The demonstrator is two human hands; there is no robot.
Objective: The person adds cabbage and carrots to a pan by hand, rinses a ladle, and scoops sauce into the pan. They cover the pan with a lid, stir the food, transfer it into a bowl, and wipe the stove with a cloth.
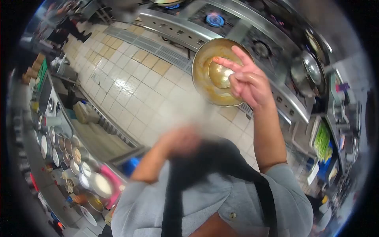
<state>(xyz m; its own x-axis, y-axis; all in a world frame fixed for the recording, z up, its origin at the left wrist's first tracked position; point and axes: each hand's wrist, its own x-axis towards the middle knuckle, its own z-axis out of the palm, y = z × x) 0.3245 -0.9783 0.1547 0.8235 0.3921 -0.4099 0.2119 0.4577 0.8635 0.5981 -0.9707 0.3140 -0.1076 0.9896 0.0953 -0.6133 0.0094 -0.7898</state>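
A wide, round metal pan with yellow-brown residue on its inner wall hangs tilted between me and the stove front. My left hand is closed near the lower side of the pan, where the handle seems to run, though motion smears its fingers. A pale blurred patch, possibly a cloth, lies beside that hand. Over the pan's right side is my right hand, empty, two fingers stretched out and the others curled. One of its fingertips carries orange sauce. That hand hides part of the pan's rim.
Along the top runs a steel stove with a lit burner. A lidded pot stands at right, near a tray of green vegetables. Several bowls and a white container fill the left counter. Another person's legs show far left.
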